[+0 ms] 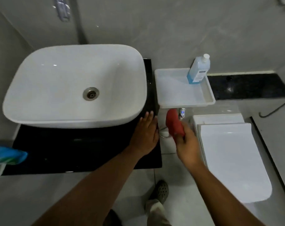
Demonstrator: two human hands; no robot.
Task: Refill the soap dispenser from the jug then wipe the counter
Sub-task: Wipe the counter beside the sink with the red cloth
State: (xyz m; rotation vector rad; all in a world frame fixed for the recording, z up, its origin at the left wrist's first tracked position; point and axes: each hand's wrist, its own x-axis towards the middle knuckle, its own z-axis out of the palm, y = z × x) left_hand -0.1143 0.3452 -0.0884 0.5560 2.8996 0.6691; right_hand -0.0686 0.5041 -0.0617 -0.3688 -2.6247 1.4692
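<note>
My right hand (185, 141) grips a red cloth (173, 123), fingers wrapped round its near end. Cloth's long axis runs away from me, far end pointing up toward the tray (208, 95); it sits off the sink's (73, 85) right side, over the gap, not on the surface (73, 149). My left hand (145, 132) lies flat, fingers together and straight, palm down on the black surface at its right edge, just beside the sink's near right corner.

Bottle (198, 70) with blue liquid and a white cap stands upright, slightly tilted in view, in the tray's far right corner, right of the sink. Tray is white, otherwise bare, resting on a black ledge (249, 85) right of the sink. Can't tell whether the bottle is the jug or the dispenser.

Sink is a white vessel basin with a metal drain (91, 93), sitting on the glossy black surface. White toilet lid (233, 157), closed, further right of the sink. Grey tiled walls and floor. Blue-green blurred item (8, 156) at the surface's left corner. My shoe (160, 191) on the floor below the sink.
</note>
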